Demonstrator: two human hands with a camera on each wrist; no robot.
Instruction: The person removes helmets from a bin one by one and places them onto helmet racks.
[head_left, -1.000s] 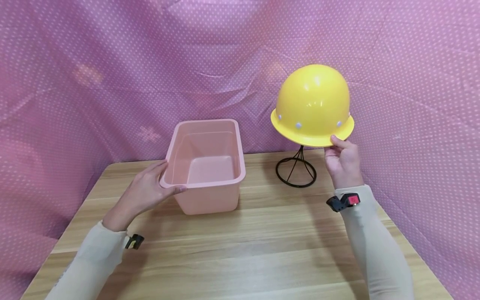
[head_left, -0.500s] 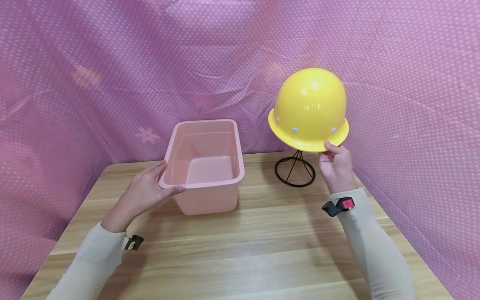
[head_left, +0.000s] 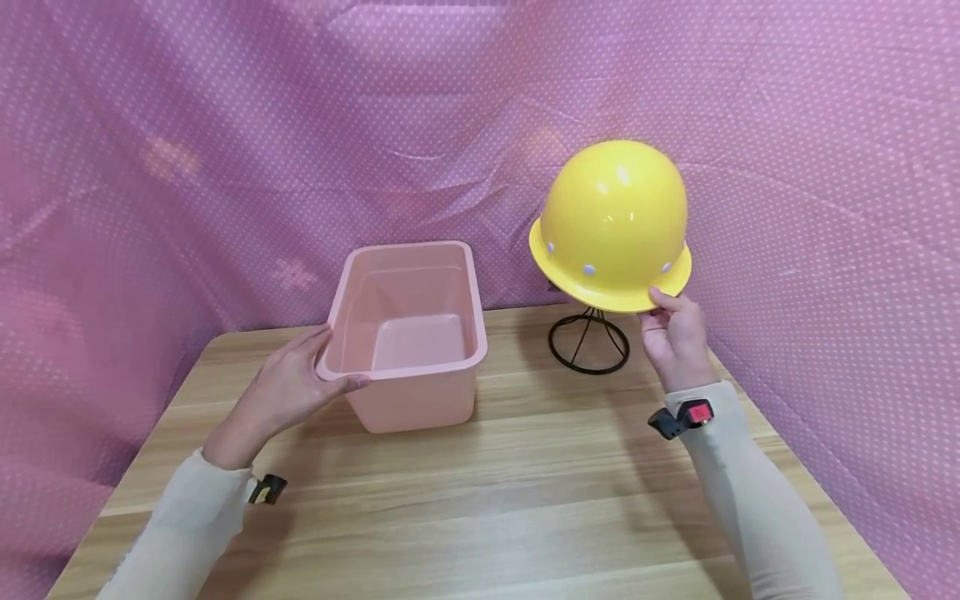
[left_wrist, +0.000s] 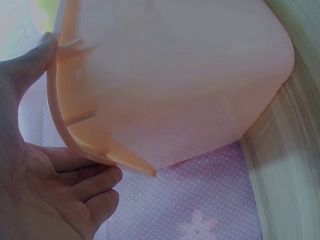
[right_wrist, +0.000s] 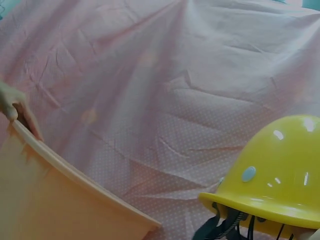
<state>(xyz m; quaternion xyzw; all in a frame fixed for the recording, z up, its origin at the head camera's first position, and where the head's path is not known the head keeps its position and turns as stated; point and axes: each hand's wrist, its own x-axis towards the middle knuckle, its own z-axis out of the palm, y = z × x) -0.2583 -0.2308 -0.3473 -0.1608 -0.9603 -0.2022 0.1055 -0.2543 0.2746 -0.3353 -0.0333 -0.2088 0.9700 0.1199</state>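
Observation:
In the head view a yellow hard hat (head_left: pixel 615 221) sits above a black wire stand (head_left: pixel 588 367), tilted a little, its brim hiding the stand's top. My right hand (head_left: pixel 678 343) pinches the near right part of the brim, thumb on the upper side. Black straps (right_wrist: pixel 227 225) hang beneath the hat in the right wrist view. At the left, my left hand (head_left: pixel 281 387) grips the near left corner of a pink plastic bin (head_left: pixel 423 400). In the left wrist view its thumb and fingers (left_wrist: pixel 102 182) hold the bin's rim.
The bin and the stand's ring base stand on a wood-grain table (head_left: pixel 480 508), near its back edge. A pink dotted cloth (head_left: pixel 300 167) hangs behind and along both sides.
The hard hat has moved slightly down and to the left over the stand, my right hand moving with it. My left hand keeps its grip on the bin.

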